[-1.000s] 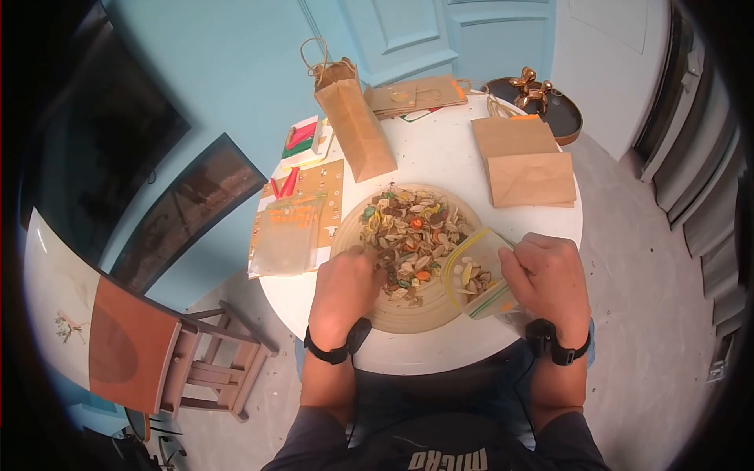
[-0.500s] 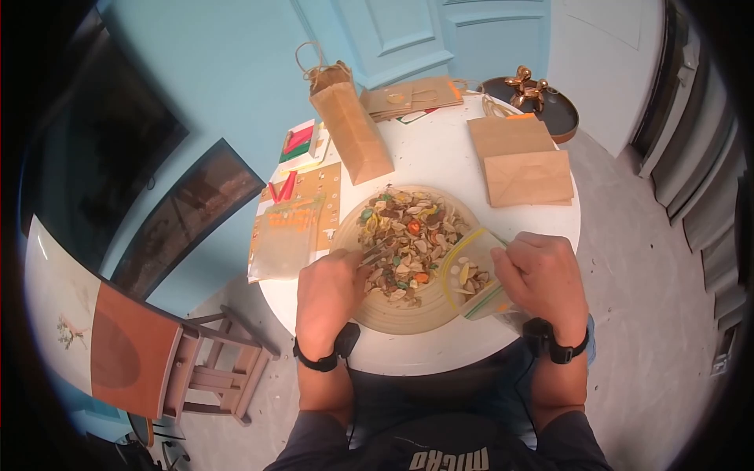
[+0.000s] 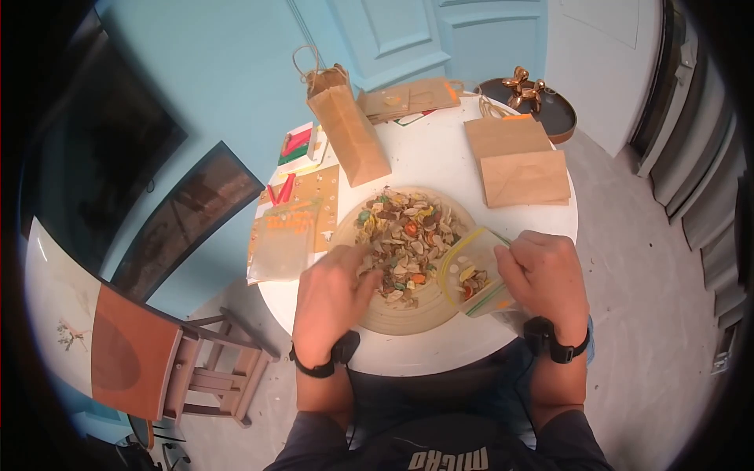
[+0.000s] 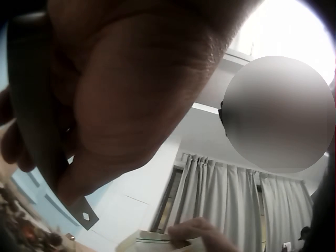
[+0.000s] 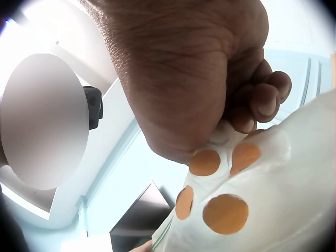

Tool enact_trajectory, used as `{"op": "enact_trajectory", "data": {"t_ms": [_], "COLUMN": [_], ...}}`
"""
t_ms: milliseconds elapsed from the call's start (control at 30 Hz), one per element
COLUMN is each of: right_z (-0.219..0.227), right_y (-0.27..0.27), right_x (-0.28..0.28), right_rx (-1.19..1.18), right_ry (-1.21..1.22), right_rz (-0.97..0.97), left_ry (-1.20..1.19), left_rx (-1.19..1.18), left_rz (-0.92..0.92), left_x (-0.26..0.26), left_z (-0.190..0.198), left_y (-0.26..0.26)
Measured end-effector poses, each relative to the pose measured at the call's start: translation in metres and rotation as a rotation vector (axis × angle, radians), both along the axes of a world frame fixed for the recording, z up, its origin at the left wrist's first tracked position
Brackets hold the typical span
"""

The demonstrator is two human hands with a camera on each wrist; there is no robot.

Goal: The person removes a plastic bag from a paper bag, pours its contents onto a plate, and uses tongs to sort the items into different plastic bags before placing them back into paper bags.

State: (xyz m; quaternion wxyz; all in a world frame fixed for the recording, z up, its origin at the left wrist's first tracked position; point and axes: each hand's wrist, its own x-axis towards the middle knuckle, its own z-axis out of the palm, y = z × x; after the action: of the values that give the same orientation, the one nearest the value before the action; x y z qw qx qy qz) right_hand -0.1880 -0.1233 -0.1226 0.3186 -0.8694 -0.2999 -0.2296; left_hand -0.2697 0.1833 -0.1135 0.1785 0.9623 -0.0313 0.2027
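Note:
A round beige plate (image 3: 385, 320) bears a heap of dried flower and petal pieces (image 3: 415, 235), like potpourri. My left hand (image 3: 330, 302) is over the plate's left side. It grips metal tongs (image 4: 31, 105), whose arm with a diamond-shaped hole shows in the left wrist view. In the head view the hand hides most of the tongs. My right hand (image 3: 548, 271) pinches a clear zip-top bag (image 3: 485, 243) by its side. The bag's mouth faces the heap at the plate's right edge, with several dried pieces inside. Orange dots cover its wall (image 5: 294, 173) in the right wrist view.
A brown paper bag (image 3: 349, 129) with handles stands behind the plate. Folded paper bags (image 3: 526, 179) lie at right, more (image 3: 412, 100) at the back. Another clear bag (image 3: 284, 239) and red strips (image 3: 281, 190) lie at left. A wooden chair (image 3: 216, 365) is beside the table.
My left hand first drew left, back from the heap, and has barely moved since, turning slightly. A reddish piece now shows inside the bag. The right hand has kept its hold nearly in place.

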Motion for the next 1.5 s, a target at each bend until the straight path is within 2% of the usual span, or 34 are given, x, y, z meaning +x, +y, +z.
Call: {"op": "enact_trajectory", "data": {"t_ms": [100,200,300,467,700,800,900,1000,1033,1233,1500], "right_z": [0.001,0.0,-0.002,-0.002,-0.001,-0.001,-0.002,-0.002,-0.001,-0.001,-0.002], "right_y": [0.001,0.0,0.0,0.001,0.001,0.002,0.004,0.005,0.005,0.002,0.001], "right_x": [0.0,0.0,0.001,0.001,0.0,0.001,0.002,0.001,0.001,-0.001,0.001], "right_rx": [0.002,0.009,0.015,0.004,0.011,0.009,0.007,0.0,-0.004,0.001,-0.006], "right_ry": [0.006,-0.003,-0.004,0.001,0.006,0.0,-0.001,-0.002,-0.002,-0.005,-0.006], "right_rz": [0.009,0.011,0.013,0.014,0.023,0.034,0.042,0.035,0.03,0.029,0.028], "left_ry": [-0.034,-0.049,-0.054,0.115,0.116,0.057,-0.002,0.028,0.056,0.075,0.156], "left_rx": [0.137,0.208,0.166,0.202,0.23,0.187,0.112,-0.029,-0.007,0.137,0.168], "left_rz": [0.144,0.208,0.171,0.2,0.183,0.193,0.099,-0.084,-0.101,0.072,0.082], "left_x": [0.022,0.037,0.047,0.05,0.034,0.019,-0.001,-0.015,-0.017,0.015,0.04], "left_z": [-0.016,-0.025,-0.034,-0.044,-0.033,-0.015,0.003,0.019,0.017,-0.012,-0.038], "left_y": [0.017,0.024,0.03,0.039,0.036,0.024,0.007,-0.016,-0.015,-0.002,0.001]}}
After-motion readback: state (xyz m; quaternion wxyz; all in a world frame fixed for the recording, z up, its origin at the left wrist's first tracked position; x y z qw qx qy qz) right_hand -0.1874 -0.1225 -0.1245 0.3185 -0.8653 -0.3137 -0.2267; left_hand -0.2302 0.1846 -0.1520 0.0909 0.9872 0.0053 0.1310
